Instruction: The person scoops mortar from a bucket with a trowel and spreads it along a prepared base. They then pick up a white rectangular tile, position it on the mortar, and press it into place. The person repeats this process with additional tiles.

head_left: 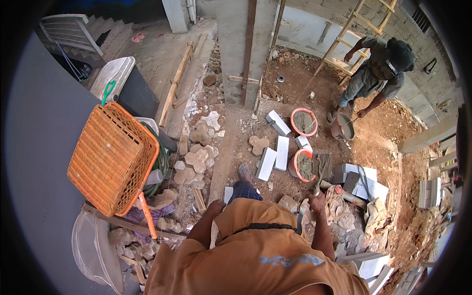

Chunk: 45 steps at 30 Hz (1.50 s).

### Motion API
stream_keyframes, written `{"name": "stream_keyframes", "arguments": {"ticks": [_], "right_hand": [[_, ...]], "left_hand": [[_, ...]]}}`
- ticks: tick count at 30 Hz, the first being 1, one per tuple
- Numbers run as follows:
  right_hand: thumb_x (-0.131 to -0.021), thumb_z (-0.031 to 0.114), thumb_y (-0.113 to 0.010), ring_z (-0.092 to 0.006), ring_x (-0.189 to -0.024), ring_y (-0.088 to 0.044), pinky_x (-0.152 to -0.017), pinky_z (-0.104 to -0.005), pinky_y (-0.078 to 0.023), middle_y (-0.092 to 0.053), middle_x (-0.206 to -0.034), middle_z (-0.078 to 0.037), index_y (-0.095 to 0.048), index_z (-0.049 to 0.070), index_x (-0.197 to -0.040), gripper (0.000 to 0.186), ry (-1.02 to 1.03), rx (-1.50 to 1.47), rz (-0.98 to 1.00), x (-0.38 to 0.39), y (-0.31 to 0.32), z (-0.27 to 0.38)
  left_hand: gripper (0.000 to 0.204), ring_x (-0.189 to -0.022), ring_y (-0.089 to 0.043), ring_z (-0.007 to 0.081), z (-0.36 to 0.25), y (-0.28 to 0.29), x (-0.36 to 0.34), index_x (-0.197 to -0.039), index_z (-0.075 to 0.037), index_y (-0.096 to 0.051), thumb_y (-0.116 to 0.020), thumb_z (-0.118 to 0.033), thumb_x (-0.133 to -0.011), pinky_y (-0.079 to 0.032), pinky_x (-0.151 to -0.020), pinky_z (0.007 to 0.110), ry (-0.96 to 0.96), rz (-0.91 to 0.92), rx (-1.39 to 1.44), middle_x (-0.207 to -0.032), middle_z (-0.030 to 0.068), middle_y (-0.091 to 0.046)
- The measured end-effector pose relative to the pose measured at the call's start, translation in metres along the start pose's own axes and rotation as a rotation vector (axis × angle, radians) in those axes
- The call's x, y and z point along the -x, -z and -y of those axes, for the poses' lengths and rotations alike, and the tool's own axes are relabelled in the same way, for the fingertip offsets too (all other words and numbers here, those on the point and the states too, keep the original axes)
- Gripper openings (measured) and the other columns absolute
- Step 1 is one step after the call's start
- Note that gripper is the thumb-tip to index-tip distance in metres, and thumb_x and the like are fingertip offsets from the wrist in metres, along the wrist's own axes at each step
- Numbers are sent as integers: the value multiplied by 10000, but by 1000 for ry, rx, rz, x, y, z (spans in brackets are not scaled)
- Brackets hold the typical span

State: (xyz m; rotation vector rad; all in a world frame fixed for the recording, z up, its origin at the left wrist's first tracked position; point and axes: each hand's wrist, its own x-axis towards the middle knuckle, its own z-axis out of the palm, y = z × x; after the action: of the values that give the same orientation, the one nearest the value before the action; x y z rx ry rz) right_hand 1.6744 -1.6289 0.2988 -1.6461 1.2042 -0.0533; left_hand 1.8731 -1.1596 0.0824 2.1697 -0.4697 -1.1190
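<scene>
On the ground ahead of the wearer and slightly to the right stands the near bucket [293, 167], orange-rimmed and holding grey mortar [305, 166], with the blade of the trowel [322, 163] at its right side; whether blade and rim touch cannot be determined from this angle. Principal risk noted: the blade, apparently coated with mix, could shed its load onto the soil if the wrist rolls, and could tip the bucket if its edge catches the rim on a sideways pull. Secondary risk: the white blocks [281, 153] lie loose at several angles near the wearer's foot [245, 172], and a step taken without a downward glance could cause a stumble; the uneven paving stones [197, 158] to the left present the same hazard. Beyond, a co-worker [374, 54] has one hand at a third bucket [338, 129], which could knock the far bucket [292, 121] if swung wide. As to the hands, the right hand [316, 200] is closed around the trowel's handle, the grip seemingly firm. The left hand [215, 208] is low beside the wearer's thigh, apparently part-curled, near a pale block [228, 193] partly hidden by the leg; no object is visible in it, though its palm is concealed and a grasp cannot be ruled out
</scene>
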Motion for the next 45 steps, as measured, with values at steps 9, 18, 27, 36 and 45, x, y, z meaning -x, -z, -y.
{"name": "stream_keyframes", "arguments": {"ticks": [9,18,27,36,45], "right_hand": [[-766,269,-833,-258,-559,-660,-525,-387,-536,-705,-710,-140,-683,-77,-745,378,-494,563,82,-98,81,-211],[-827,359,-803,-211,-596,-648,-547,-383,-525,-693,-759,-124,-727,-50,-884,420,-536,230,21,-231,57,-7],[-785,224,-786,-198,-624,-618,-563,-359,-504,-643,-714,-84,-706,-37,-864,284,-321,52,45,-494,64,95],[-859,285,-766,-191,-628,-534,-606,-361,-442,-653,-767,-78,-701,-25,-911,321,-346,-280,-330,-768,-16,28],[-953,366,-725,-144,-554,-553,-513,-321,-476,-532,-672,7,-559,116,-866,313,-401,-556,-136,-877,-58,-22]], "left_hand": [[289,-829,-706,250,-7,54,-158,-1044,-49,-757,-664,-280,-897,-539,-791,372,193,-56,326,-886,162,-742],[303,-765,-600,130,-119,184,-272,-1141,5,-702,-632,-244,-985,-502,-744,299,105,-383,340,-876,13,-670],[385,-805,-594,107,-192,100,-254,-1235,44,-667,-648,-235,-972,-499,-751,281,379,-389,661,-870,26,-662],[351,-961,-717,217,-154,-58,-116,-1265,-53,-660,-617,-220,-960,-583,-744,369,537,3,168,-1109,114,-718],[389,-1175,-673,242,-218,-149,-71,-1263,-83,-694,-631,-361,-998,-520,-997,369,965,12,469,-1269,154,-702]]}}
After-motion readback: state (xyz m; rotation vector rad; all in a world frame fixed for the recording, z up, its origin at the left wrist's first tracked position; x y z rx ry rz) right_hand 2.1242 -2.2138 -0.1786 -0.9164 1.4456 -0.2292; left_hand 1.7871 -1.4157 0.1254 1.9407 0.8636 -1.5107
